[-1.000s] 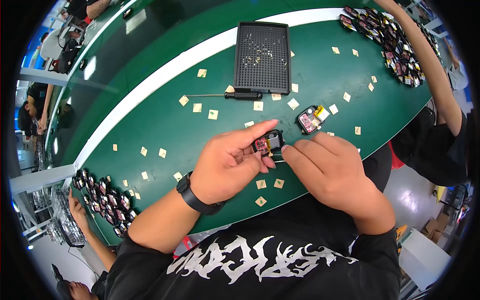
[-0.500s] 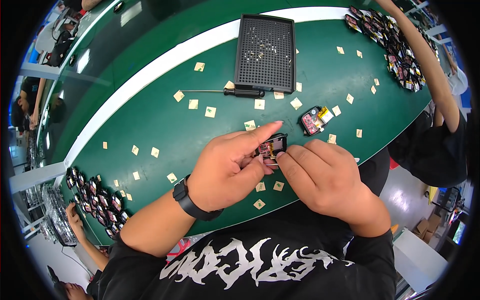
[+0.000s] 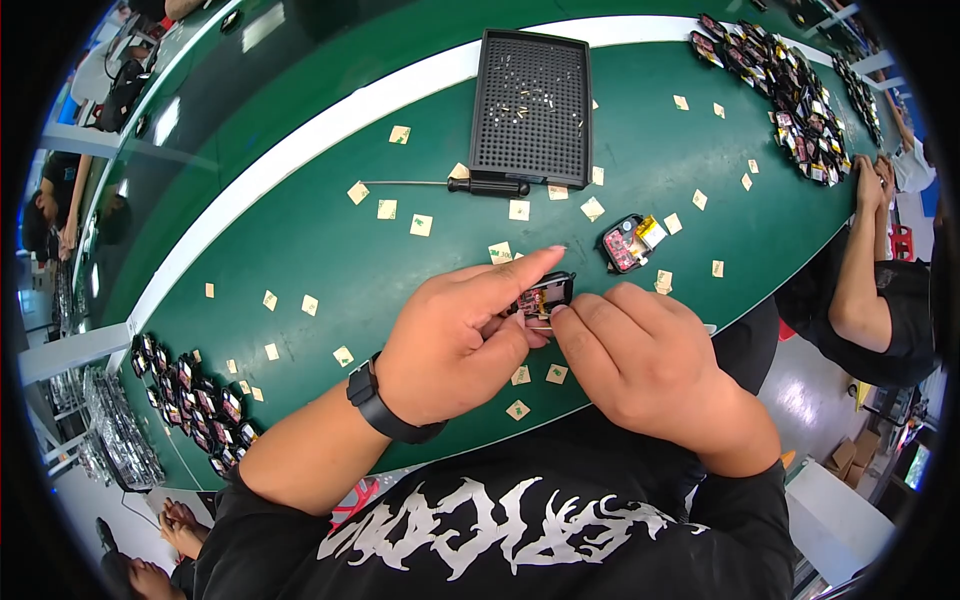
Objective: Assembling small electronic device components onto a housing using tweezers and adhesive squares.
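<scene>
My left hand (image 3: 465, 335), with a black band on its wrist, grips a small black device casing (image 3: 556, 291) in front of me. A red circuit board shows inside the casing, partly covered by my fingers. My right hand (image 3: 640, 350) is closed at the casing's right side. From its fingertips a thin metal tool (image 3: 540, 328) points at the casing's lower edge; most of that tool is hidden by my hand. Just beyond my right hand lies another open black casing (image 3: 625, 245) with a red board and a silver-and-yellow battery (image 3: 649, 232).
A black perforated tray (image 3: 530, 110) with tiny parts stands at the far middle. Before it lies a screwdriver (image 3: 490, 187). Square stickers (image 3: 421, 225) dot the green table. Device piles lie at far right (image 3: 800, 110) and left (image 3: 195, 405). Co-workers' hands (image 3: 873, 182) rest at the right edge.
My hands and the casing have barely moved. The co-worker's arm on the right has drawn back from the far pile. At the left, another person's hand has left the device pile.
</scene>
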`<state>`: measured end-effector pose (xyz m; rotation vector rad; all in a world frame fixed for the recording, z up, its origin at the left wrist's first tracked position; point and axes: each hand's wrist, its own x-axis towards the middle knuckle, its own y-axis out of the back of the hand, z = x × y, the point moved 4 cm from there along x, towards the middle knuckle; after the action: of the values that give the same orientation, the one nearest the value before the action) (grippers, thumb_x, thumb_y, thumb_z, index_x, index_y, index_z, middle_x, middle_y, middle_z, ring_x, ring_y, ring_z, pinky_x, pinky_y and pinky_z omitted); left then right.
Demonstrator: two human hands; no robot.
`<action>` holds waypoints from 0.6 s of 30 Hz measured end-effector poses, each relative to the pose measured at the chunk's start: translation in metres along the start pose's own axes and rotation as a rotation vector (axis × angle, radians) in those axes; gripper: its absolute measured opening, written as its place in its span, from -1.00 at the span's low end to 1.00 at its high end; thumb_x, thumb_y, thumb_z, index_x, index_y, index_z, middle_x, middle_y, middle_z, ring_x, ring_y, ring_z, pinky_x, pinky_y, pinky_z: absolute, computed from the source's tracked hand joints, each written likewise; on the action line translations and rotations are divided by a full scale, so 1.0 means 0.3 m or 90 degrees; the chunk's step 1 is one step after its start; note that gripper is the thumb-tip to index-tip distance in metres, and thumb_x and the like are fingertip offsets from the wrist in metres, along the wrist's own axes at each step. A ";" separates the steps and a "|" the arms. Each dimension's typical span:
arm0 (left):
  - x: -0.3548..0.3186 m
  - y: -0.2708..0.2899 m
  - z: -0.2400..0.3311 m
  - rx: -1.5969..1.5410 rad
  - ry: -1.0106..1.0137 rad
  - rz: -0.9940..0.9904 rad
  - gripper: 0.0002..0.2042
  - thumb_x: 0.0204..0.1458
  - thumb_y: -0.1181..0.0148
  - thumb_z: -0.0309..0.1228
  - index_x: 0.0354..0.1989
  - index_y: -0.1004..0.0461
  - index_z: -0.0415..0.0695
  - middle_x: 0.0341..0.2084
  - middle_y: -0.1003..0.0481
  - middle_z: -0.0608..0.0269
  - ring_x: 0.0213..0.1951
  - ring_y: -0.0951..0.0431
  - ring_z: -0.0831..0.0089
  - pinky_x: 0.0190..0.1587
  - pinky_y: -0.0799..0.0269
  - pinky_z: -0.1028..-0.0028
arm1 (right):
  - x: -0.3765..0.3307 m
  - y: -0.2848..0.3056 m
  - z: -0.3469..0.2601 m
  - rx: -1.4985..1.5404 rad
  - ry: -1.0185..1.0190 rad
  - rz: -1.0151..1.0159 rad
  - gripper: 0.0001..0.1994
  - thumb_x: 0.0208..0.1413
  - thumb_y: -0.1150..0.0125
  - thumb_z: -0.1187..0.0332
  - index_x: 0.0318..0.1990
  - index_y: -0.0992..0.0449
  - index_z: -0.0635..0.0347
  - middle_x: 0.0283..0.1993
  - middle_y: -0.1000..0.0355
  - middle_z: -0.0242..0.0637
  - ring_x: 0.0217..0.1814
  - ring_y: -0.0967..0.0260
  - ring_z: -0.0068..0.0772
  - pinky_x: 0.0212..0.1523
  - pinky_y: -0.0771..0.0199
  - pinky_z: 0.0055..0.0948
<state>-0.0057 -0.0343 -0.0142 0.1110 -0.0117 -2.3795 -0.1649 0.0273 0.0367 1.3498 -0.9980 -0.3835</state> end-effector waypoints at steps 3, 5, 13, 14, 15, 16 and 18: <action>-0.002 -0.001 0.004 0.009 0.011 -0.005 -0.37 0.05 0.08 -0.86 0.36 -0.36 -0.25 -0.13 -0.53 0.13 -0.20 -0.59 0.54 -0.06 -0.53 0.54 | 0.002 -0.002 0.003 0.004 0.003 -0.009 -0.82 -0.12 -0.27 0.45 -0.33 -0.53 0.34 -0.41 -0.35 -0.32 -0.41 -0.29 -0.44 -0.54 -0.36 -0.49; -0.002 -0.001 0.006 0.013 0.017 -0.010 -0.37 0.04 0.09 -0.86 0.36 -0.36 -0.25 -0.13 -0.53 0.13 -0.19 -0.58 0.54 -0.06 -0.53 0.54 | 0.002 -0.003 0.005 0.009 0.006 -0.012 -0.84 -0.12 -0.27 0.45 -0.34 -0.53 0.33 -0.43 -0.33 -0.33 -0.41 -0.28 -0.43 -0.54 -0.35 -0.49; 0.000 -0.001 0.015 0.015 0.034 -0.026 -0.37 0.03 0.10 -0.87 0.35 -0.37 -0.27 -0.10 -0.52 0.13 -0.15 -0.58 0.54 -0.03 -0.51 0.54 | -0.008 -0.011 0.003 0.022 0.040 0.007 -0.88 -0.14 -0.26 0.45 -0.41 -0.51 0.26 -0.42 -0.33 -0.32 -0.37 -0.30 -0.40 -0.57 -0.33 -0.47; 0.001 0.000 0.012 -0.011 0.044 -0.026 -0.38 0.03 0.11 -0.87 0.34 -0.37 -0.28 -0.09 -0.52 0.14 -0.14 -0.58 0.54 -0.01 -0.50 0.53 | -0.009 -0.010 0.003 0.020 0.039 0.010 -0.88 -0.14 -0.26 0.45 -0.41 -0.51 0.26 -0.42 -0.33 -0.32 -0.37 -0.30 -0.40 -0.57 -0.33 -0.47; 0.004 0.001 0.008 -0.036 0.054 -0.027 -0.39 0.04 0.11 -0.87 0.34 -0.37 -0.30 -0.09 -0.51 0.15 -0.13 -0.58 0.54 0.00 -0.50 0.53 | -0.009 -0.011 0.003 0.016 0.040 -0.001 -0.88 -0.14 -0.26 0.44 -0.41 -0.51 0.26 -0.40 -0.34 -0.32 -0.36 -0.31 -0.40 -0.56 -0.34 -0.49; 0.007 0.001 0.004 -0.032 0.051 -0.030 -0.39 0.04 0.11 -0.87 0.34 -0.37 -0.30 -0.09 -0.51 0.15 -0.13 -0.58 0.54 0.00 -0.50 0.53 | -0.010 -0.010 0.003 0.012 0.040 -0.012 -0.87 -0.15 -0.26 0.44 -0.40 -0.51 0.26 -0.39 -0.36 -0.33 -0.35 -0.33 -0.40 -0.55 -0.35 -0.50; 0.003 0.008 -0.007 -0.073 0.054 -0.019 -0.39 0.06 0.10 -0.86 0.35 -0.34 -0.31 -0.08 -0.51 0.16 -0.12 -0.57 0.53 0.02 -0.49 0.52 | -0.009 -0.003 0.006 0.018 0.031 -0.030 -0.81 -0.14 -0.27 0.43 -0.31 -0.54 0.27 -0.32 -0.42 -0.29 -0.35 -0.37 -0.39 -0.51 -0.41 -0.46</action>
<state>-0.0046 -0.0364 -0.0162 0.1572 0.1671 -2.3968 -0.1674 0.0279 0.0347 1.4042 -0.9354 -0.3720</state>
